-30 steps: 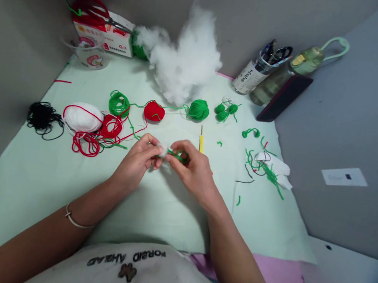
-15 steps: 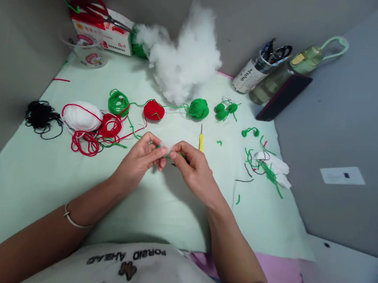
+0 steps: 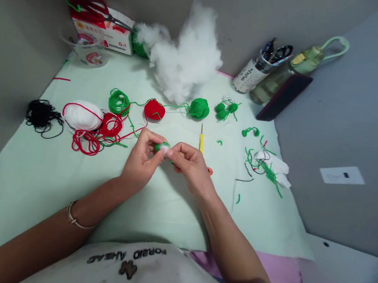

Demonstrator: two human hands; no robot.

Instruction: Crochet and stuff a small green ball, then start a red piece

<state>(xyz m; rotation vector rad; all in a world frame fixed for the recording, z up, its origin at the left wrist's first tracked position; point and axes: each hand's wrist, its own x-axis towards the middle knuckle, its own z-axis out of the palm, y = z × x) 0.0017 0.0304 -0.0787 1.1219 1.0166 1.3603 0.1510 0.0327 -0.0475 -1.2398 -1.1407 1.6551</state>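
Between my two hands is a small green knitted piece with a tuft of white stuffing showing at its opening. My left hand is closed round the green piece from the left, thumb in front. The fingers of my right hand are pinched together at its right side, touching the stuffing. Just beyond my right hand lies a yellow-handled tool with a thin metal shaft. A large heap of white stuffing stands farther back against the wall.
Left of my hands are black yarn, a white ball and red yarn. Red and green balls lie ahead. Green scraps are on the right, a pen cup and bottle behind.
The green piece and its white tuft are now more visible between my hands. My right hand has shifted slightly down, uncovering an orange bit beside it.
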